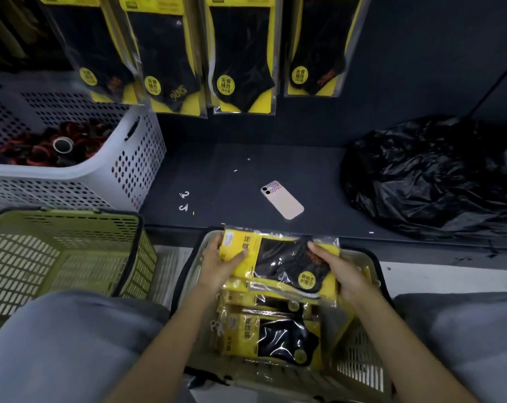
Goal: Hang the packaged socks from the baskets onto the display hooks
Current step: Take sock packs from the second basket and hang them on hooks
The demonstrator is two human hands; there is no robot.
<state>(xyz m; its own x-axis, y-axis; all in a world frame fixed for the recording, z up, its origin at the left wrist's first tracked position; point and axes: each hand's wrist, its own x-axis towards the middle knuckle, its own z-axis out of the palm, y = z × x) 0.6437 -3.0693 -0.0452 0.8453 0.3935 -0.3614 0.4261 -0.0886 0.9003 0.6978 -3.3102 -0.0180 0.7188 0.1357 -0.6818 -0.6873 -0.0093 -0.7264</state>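
Between the left hand point(217, 263) and right hand point(342, 271), over the basket point(356, 367), a sock pack point(281, 263) is held pinched, long axis running hand to hand, header end at the left, with hung packs point(240, 68) well up and ahead.

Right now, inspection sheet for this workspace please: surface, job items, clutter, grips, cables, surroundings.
Surface: dark shelf, with pale specks and two small white hooks lying loose.
Job's things: sock pack held above the beige basket, which holds more packs; hanging packs in a row on the display above.
Clutter: phone face down; black plastic bag; white basket of red-and-black items.
Grips: left hand grips the pack's yellow end; right hand pinches the other end.
Cables: nothing seen.
Surroundings: olive basket at left; dark back wall; grey-clad knees.
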